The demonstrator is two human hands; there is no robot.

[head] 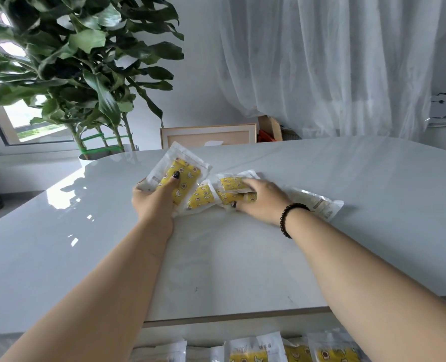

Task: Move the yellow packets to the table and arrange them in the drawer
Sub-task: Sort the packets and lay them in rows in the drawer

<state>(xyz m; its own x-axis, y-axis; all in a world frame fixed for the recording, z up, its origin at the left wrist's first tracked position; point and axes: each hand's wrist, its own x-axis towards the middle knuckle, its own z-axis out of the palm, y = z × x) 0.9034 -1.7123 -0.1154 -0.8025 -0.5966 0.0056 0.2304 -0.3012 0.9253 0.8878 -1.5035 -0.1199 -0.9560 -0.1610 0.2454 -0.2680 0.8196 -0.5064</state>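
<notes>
On the white table [242, 257] lies a loose heap of yellow packets in clear wrappers. My left hand [155, 202] grips a small stack of packets [184, 176], lifted and tilted, thumb on top. My right hand [262, 199] lies palm down on the packets in the heap [231, 190], fingers curled over them. One packet [202, 198] lies between my hands. A pale packet [318, 202] lies face down behind my right wrist. At the bottom edge, the open drawer [269, 348] holds several packets standing in a row.
A large potted plant [80, 74] stands beyond the table's far left corner. A chair back [208, 135] shows behind the far edge, and a white curtain [334, 64] hangs at the right. A window [20, 121] is at the left.
</notes>
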